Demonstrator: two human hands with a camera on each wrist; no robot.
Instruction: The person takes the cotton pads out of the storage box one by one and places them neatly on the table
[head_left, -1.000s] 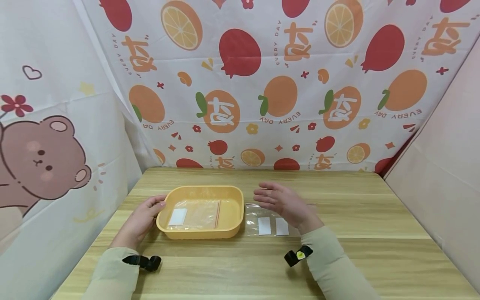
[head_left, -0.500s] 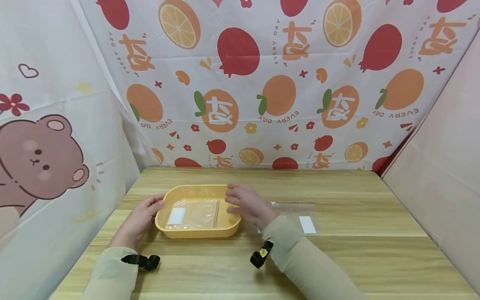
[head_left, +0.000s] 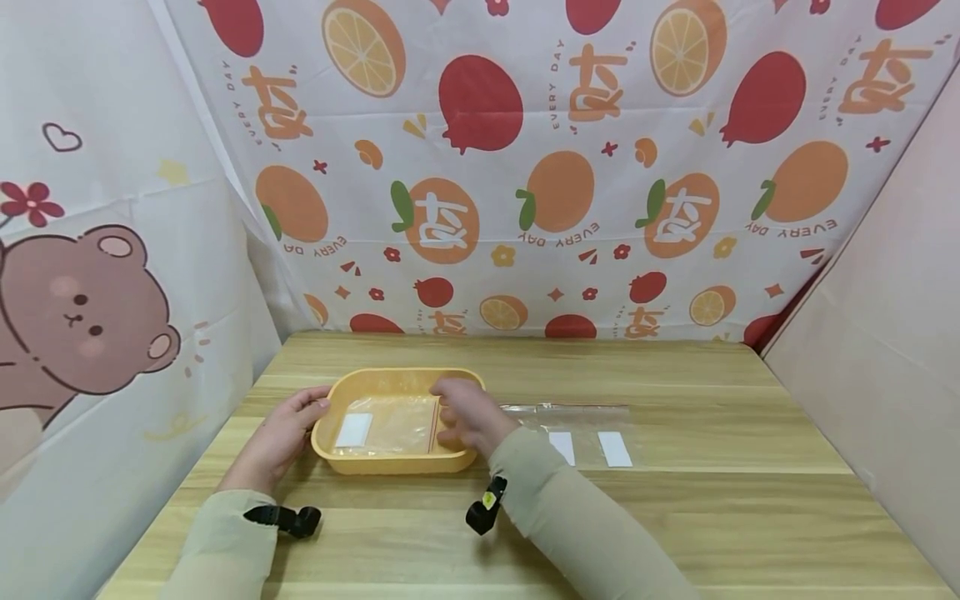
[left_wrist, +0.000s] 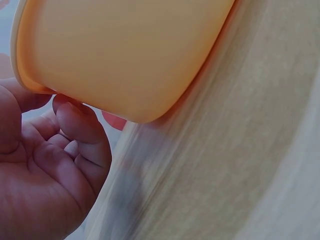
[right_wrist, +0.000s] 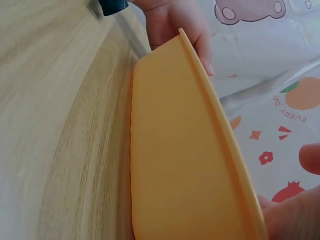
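Observation:
A yellow plastic tray [head_left: 405, 467] stands on the wooden table, left of the middle. Inside it lies a clear zip bag [head_left: 401, 425] with a red seal line and a white label [head_left: 354, 430] at its left end. My left hand [head_left: 281, 433] grips the tray's left rim; the left wrist view has the thumb and a bent finger [left_wrist: 82, 120] pinching that edge. Over the tray's right half is my right hand [head_left: 471, 417], its fingers loosely bent near the bag's seal and holding nothing visible. The right wrist view shows mostly the tray's outer wall [right_wrist: 175, 150].
More clear zip bags [head_left: 588, 446] with white labels lie flat on the table [head_left: 712, 517], right of the tray, partly behind the right sleeve [head_left: 555, 500]. A fruit-printed cloth [head_left: 622, 242] hangs at the back, and a bear-printed one [head_left: 90, 317] at the left.
My right hand has swept left from above the loose zip bags to inside the tray's right half. The left hand keeps its grip on the rim, and the tray has stayed in place.

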